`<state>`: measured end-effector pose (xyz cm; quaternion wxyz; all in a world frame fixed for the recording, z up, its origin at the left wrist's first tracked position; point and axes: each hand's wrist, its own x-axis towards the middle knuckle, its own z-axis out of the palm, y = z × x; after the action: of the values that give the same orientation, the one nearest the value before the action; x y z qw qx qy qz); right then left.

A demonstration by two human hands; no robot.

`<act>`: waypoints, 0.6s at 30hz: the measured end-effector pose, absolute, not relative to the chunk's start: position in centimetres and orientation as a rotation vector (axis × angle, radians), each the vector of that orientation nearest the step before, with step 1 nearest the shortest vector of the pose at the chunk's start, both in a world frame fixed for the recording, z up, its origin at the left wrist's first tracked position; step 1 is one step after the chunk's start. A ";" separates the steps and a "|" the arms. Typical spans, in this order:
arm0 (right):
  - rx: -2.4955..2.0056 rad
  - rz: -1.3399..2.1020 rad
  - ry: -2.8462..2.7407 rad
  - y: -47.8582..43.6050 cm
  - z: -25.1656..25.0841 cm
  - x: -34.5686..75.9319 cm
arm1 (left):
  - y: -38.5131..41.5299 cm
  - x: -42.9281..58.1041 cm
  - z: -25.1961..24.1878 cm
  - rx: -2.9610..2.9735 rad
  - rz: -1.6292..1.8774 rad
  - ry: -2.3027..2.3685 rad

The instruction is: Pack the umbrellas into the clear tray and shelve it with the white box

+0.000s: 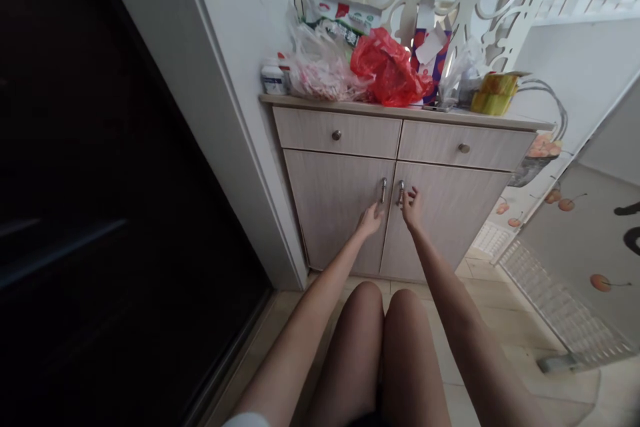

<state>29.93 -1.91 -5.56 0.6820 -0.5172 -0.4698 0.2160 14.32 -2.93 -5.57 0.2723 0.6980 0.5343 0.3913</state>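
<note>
Just beside fingers (377, 209), cabinet handles (383, 189) (doors (333, 213) shut)

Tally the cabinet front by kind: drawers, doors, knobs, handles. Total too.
drawers: 2
doors: 2
knobs: 2
handles: 2
Total: 8
</note>
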 end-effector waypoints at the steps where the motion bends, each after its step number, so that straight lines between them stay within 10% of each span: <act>1: -1.147 0.544 -1.019 -3.0 -6.3 30.0 | -3.9 13.5 -6.8 1.776 1.104 1.402; 11: -1.381 0.835 -0.941 -16.0 -20.0 29.5 | -14.3 8.8 -19.2 1.490 1.127 1.533; 18: -1.584 0.638 -1.165 -17.2 -20.4 30.0 | -15.8 10.2 -19.0 1.716 0.999 1.649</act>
<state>30.00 -17.21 -20.41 0.5117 -0.6581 -0.4844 0.2652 10.24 -15.80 -19.00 0.2767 0.6389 0.6140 0.3720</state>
